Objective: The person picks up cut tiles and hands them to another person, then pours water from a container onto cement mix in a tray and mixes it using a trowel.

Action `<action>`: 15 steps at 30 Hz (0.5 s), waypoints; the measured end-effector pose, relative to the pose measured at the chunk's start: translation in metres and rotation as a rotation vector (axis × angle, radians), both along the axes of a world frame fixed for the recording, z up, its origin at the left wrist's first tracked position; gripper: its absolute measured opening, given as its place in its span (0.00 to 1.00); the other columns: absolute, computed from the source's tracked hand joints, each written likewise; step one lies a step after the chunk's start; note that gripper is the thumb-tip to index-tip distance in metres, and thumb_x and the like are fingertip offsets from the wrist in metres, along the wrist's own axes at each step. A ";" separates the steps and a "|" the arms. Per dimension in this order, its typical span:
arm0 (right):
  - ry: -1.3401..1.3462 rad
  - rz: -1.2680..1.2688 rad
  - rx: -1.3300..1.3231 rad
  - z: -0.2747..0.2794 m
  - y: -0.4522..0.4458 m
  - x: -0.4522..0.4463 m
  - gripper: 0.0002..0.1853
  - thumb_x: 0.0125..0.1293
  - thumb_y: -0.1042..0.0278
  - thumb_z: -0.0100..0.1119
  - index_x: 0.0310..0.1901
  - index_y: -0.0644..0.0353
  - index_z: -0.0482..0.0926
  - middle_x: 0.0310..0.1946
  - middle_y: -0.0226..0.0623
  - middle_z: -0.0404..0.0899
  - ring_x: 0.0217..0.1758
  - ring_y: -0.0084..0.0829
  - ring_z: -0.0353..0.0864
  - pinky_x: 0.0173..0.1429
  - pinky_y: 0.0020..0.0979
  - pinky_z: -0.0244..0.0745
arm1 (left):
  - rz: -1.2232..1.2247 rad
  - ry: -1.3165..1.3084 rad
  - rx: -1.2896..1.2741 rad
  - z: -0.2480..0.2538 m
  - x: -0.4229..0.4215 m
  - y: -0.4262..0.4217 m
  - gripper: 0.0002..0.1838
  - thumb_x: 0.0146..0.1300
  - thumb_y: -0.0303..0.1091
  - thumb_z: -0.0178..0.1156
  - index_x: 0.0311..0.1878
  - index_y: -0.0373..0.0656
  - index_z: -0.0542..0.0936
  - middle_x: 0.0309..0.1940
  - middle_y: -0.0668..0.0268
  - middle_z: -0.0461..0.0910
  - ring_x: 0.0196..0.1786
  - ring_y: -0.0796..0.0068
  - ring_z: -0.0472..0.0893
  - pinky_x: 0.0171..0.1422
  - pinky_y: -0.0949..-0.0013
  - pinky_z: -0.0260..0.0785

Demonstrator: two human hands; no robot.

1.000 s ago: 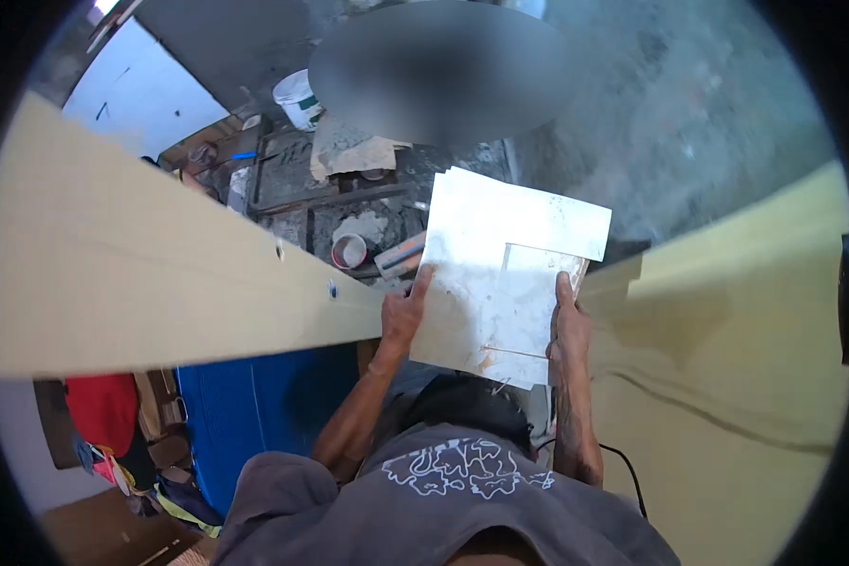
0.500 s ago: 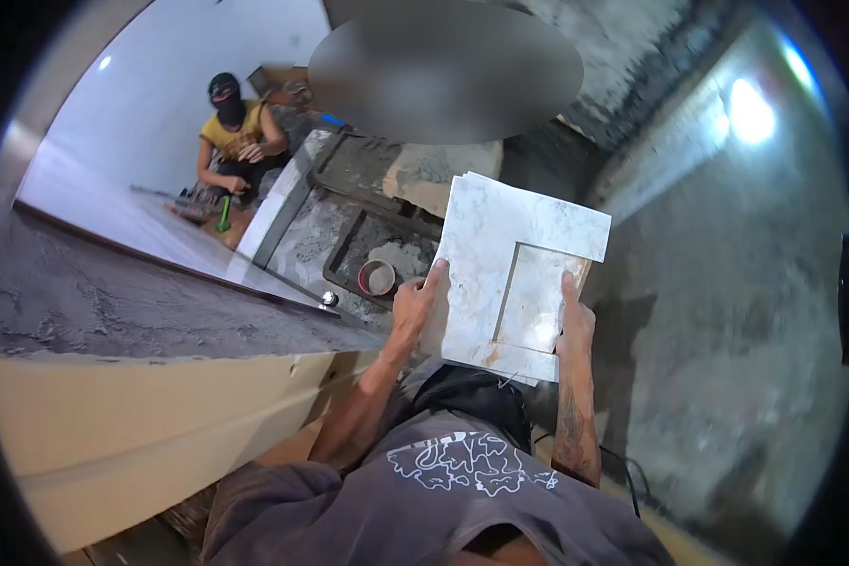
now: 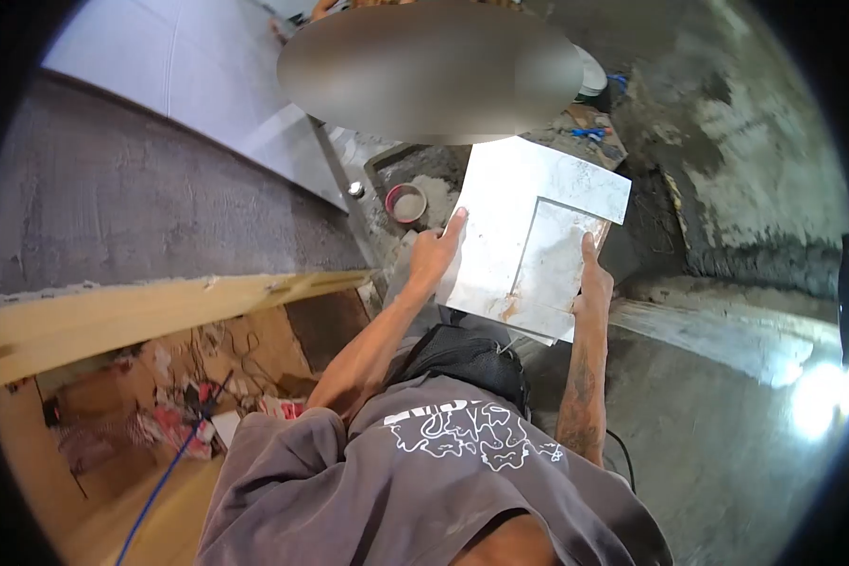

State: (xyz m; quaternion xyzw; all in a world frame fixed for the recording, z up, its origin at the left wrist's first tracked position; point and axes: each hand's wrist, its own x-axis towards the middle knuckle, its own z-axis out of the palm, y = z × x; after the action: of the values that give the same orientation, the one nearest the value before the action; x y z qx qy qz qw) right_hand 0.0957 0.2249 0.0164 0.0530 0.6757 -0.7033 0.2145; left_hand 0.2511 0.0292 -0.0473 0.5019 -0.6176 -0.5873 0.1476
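Observation:
A small stack of white marble-look tiles [image 3: 500,193] is held up in front of my waist. The top tile has a rectangular notch cut into its right side, and another tile [image 3: 558,259] with brownish stains shows through the notch. My left hand [image 3: 434,253] is closed on the stack's left edge, thumb on top. My right hand [image 3: 594,283] grips the opposite edge, its thumb lying over the tile seen in the notch. Both hands' fingers are mostly hidden beneath the tiles.
Beyond the tiles, a red-rimmed bowl [image 3: 406,202] of grey material stands by a dark tray [image 3: 391,158]. Blue-handled items [image 3: 589,133] and a white bucket [image 3: 590,75] lie farther back. A pale ledge [image 3: 169,316] runs left, above clutter and a blue cord [image 3: 160,495].
My view has turned right, so the seated person in yellow is out of sight and clutter shows at lower left. The tiles stay in both hands, slightly higher and farther right in view.

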 end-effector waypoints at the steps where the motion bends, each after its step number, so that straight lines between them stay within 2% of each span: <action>1: -0.077 0.017 0.041 0.021 -0.021 -0.011 0.32 0.61 0.50 0.69 0.46 0.80 0.78 0.38 0.45 0.83 0.35 0.31 0.85 0.38 0.31 0.80 | 0.015 -0.032 0.038 0.018 -0.006 -0.017 0.45 0.55 0.75 0.53 0.18 0.30 0.75 0.17 0.55 0.74 0.25 0.65 0.73 0.36 0.56 0.64; 10: -0.065 0.157 0.024 -0.032 -0.044 -0.065 0.34 0.59 0.49 0.70 0.41 0.84 0.78 0.36 0.49 0.83 0.35 0.31 0.84 0.38 0.31 0.78 | 0.188 -0.025 0.004 -0.024 -0.027 -0.018 0.45 0.56 0.74 0.54 0.19 0.29 0.77 0.19 0.53 0.76 0.28 0.63 0.75 0.38 0.55 0.65; 11: -0.052 0.169 0.041 -0.045 -0.043 -0.069 0.34 0.58 0.48 0.71 0.41 0.84 0.78 0.36 0.48 0.83 0.34 0.31 0.83 0.38 0.31 0.78 | 0.137 -0.047 0.038 -0.035 -0.027 -0.024 0.45 0.56 0.73 0.54 0.27 0.27 0.81 0.28 0.47 0.81 0.37 0.57 0.80 0.46 0.55 0.68; 14: 0.005 0.206 0.056 -0.069 -0.042 -0.088 0.35 0.57 0.47 0.71 0.43 0.84 0.78 0.36 0.47 0.82 0.34 0.30 0.81 0.38 0.32 0.78 | 0.214 -0.056 -0.026 -0.089 -0.036 -0.027 0.45 0.56 0.73 0.53 0.38 0.26 0.82 0.41 0.40 0.82 0.49 0.51 0.80 0.54 0.56 0.68; 15: 0.005 0.216 0.061 -0.069 -0.048 -0.088 0.36 0.57 0.47 0.72 0.43 0.83 0.77 0.37 0.47 0.82 0.34 0.30 0.81 0.39 0.32 0.77 | 0.194 0.023 0.007 -0.082 -0.036 -0.025 0.47 0.57 0.72 0.53 0.47 0.26 0.81 0.50 0.36 0.78 0.58 0.46 0.77 0.61 0.57 0.65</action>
State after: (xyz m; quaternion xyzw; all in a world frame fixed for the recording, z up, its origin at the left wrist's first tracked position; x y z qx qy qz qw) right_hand 0.0073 0.1772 -0.0523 -0.0155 0.6992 -0.6551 0.2857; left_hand 0.2153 0.0040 -0.1292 0.5532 -0.5623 -0.5781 0.2089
